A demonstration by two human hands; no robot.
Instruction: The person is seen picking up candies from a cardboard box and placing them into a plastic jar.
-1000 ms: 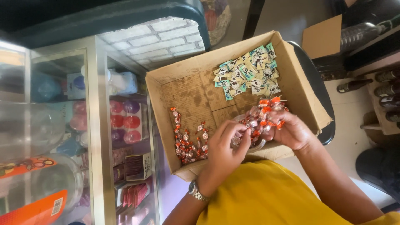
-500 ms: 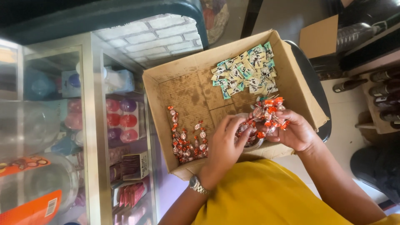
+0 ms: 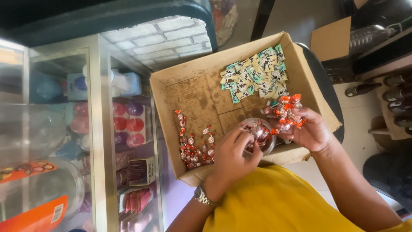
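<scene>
An open cardboard box (image 3: 195,75) lies in front of me. My right hand (image 3: 311,133) holds a bunch of red and silver wrapped candies (image 3: 288,111) over the box's near right side. My left hand (image 3: 231,157) grips the rim of a small clear jar (image 3: 262,133) that has several of the same candies inside. A loose line of red and silver candies (image 3: 191,144) lies along the box's left side. A heap of green and white wrapped sweets (image 3: 255,77) fills the far right corner.
A glass display cabinet (image 3: 98,141) with bottles and packets stands to the left. A clear plastic jar with an orange label (image 3: 38,197) sits on its top. Dark bottles (image 3: 397,92) line a shelf at right, near another cardboard box (image 3: 330,36).
My right hand has lifted the candy bunch slightly up and right. My left hand has closed on the small clear jar, which now shows between the hands.
</scene>
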